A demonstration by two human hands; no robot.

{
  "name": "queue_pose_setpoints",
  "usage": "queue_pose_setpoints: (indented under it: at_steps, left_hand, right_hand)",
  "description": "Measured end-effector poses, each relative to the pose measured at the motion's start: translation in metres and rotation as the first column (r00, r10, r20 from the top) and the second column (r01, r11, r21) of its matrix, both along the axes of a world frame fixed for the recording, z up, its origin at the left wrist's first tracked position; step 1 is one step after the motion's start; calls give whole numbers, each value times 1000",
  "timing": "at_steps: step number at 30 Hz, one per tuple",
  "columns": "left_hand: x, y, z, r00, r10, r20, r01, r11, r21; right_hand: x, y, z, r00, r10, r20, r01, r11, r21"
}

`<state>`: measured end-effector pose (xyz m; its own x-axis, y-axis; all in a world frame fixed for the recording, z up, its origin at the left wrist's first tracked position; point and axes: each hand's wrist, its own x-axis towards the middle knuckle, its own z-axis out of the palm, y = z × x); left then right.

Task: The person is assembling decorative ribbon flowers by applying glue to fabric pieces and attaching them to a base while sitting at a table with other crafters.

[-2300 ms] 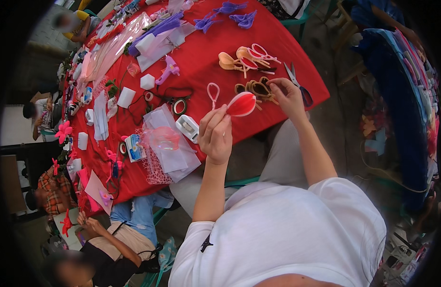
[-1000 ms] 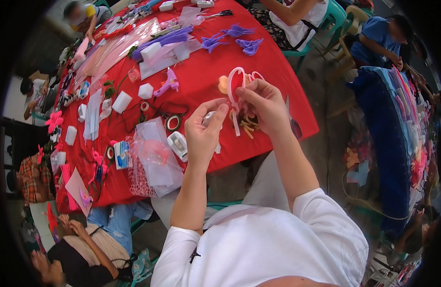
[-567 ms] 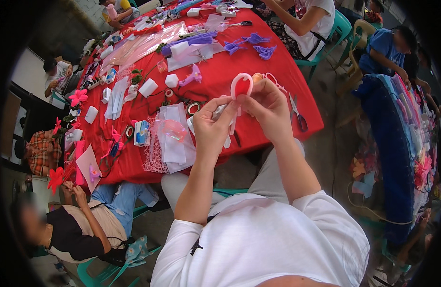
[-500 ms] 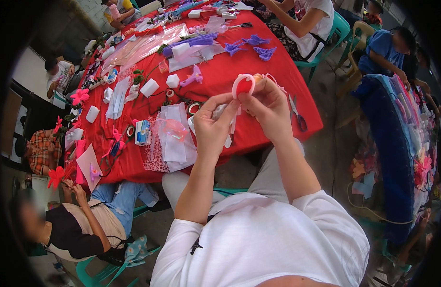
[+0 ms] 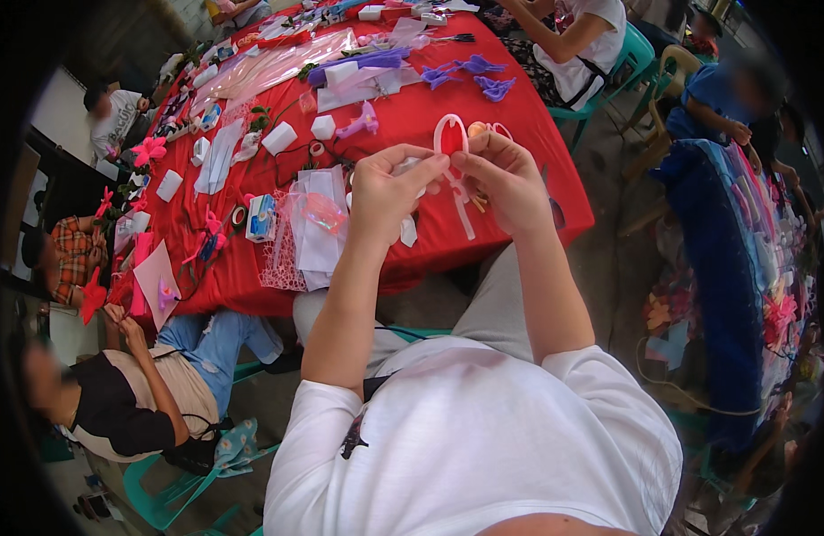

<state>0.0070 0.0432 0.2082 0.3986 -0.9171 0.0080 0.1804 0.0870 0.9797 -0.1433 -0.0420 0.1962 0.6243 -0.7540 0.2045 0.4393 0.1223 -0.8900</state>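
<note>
A pale pink strip [image 5: 450,134], bent into an upright loop, is pinched between both hands above the near edge of the red-covered table. My left hand [image 5: 396,192] closes thumb and fingertips on the loop's left side. My right hand [image 5: 504,183] grips its right side. The strip's tail hangs down between the hands. Just behind my right fingers, more pink and peach loops show, partly hidden. Scissors [image 5: 556,213] lie beside my right wrist, mostly covered by it. White tissue sheets [image 5: 317,241] and pink netting [image 5: 282,255] lie left of my left forearm.
Purple petal shapes [image 5: 476,64], a purple bundle of stems [image 5: 363,62], white foam blocks [image 5: 280,138] and tape rolls [image 5: 239,215] are scattered over the red tablecloth [image 5: 403,121]. A person [image 5: 135,393] sits close on my left. A blue-draped table [image 5: 711,295] stands to the right.
The loop has become narrower and taller, and its tail now shows hanging below. Both hands remain pinched on it. The whole view has shifted slightly.
</note>
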Motion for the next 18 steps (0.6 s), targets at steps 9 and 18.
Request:
queue_pose_setpoints:
  at_steps: [9, 18]
  left_hand:
    - [1, -3, -2, 997, 0, -77, -4, 999, -46]
    - [13, 10, 14, 617, 239, 750, 166, 892, -420]
  right_hand:
    - [0, 7, -3, 999, -21, -27, 23, 996, 85]
    - [-12, -8, -6, 953, 291, 89, -304, 910, 281]
